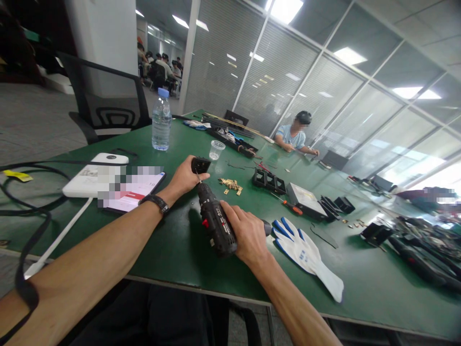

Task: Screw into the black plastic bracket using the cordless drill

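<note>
My right hand (248,233) is closed around a black cordless drill (216,221), which lies tilted on its side above the green table (158,250). The drill's bit points away from me, at a small black plastic box (200,166). My left hand (187,174) grips that box from its left side, with the thumb near the bit. Whether the bit touches the box I cannot tell. Just right of the box lies a pile of small brass-coloured metal pieces (231,185). A white and blue work glove (306,254) rests to the right of my right hand.
A water bottle (162,120), a plastic cup (216,150), a phone (135,190) and a white power bank (94,175) stand or lie left and ahead. Right of centre are a black tray (268,181), a screwdriver (291,206) and a box (306,199). A person (293,134) sits across the table.
</note>
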Tool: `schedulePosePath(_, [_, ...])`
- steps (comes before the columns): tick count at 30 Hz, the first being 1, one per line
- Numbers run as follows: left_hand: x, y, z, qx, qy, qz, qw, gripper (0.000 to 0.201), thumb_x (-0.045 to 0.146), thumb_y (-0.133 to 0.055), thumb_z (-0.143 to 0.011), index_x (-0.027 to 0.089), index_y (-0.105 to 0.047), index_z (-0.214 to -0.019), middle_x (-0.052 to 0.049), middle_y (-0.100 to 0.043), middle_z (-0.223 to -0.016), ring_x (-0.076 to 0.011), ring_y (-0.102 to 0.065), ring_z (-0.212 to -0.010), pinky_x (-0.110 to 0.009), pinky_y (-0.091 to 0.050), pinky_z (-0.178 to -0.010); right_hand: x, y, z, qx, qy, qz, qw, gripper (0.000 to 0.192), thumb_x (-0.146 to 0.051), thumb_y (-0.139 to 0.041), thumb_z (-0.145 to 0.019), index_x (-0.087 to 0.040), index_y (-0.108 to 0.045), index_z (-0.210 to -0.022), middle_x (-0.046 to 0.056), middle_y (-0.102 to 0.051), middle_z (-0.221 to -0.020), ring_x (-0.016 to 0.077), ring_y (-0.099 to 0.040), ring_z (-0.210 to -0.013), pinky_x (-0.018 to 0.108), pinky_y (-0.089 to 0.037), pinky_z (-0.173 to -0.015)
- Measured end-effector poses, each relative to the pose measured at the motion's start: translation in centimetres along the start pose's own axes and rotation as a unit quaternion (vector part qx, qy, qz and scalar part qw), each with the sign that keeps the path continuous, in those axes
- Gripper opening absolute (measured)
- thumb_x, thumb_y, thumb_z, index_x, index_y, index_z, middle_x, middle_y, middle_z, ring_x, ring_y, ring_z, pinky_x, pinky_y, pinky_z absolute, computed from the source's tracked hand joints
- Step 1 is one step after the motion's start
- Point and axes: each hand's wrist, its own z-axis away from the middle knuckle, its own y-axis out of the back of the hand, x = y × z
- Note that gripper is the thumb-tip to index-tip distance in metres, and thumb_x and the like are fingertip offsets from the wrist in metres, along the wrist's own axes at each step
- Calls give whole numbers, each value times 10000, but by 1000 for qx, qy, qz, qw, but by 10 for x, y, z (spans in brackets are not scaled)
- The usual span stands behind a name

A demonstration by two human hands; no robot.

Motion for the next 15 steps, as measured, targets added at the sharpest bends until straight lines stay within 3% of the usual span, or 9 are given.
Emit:
schedulePosePath(11, [2,-2,0,23,0,-17,1000,472,482,-757,-629,191,-538,-930,-14,-625,-868,-180,-566,-774,-307,-429,-705,5,0,1,24,-6,-21,999,587,-343,-552,-864,-225,-401,-1419,56,-658,-1090,207,-605,-858,307,-366,-727])
schedulePosePath(15, [2,-2,-2,28,11,-18,999,475,494,-759,-628,188,-537,-914,-15,-623,-850,-176,-556,-757,-310,-433,-713,10,-2,1,49,-19,-34,998,669,-467,-591,-830,-194,-415,-1414,69,-668,-1087,218,-606,-885,307,-358,-730])
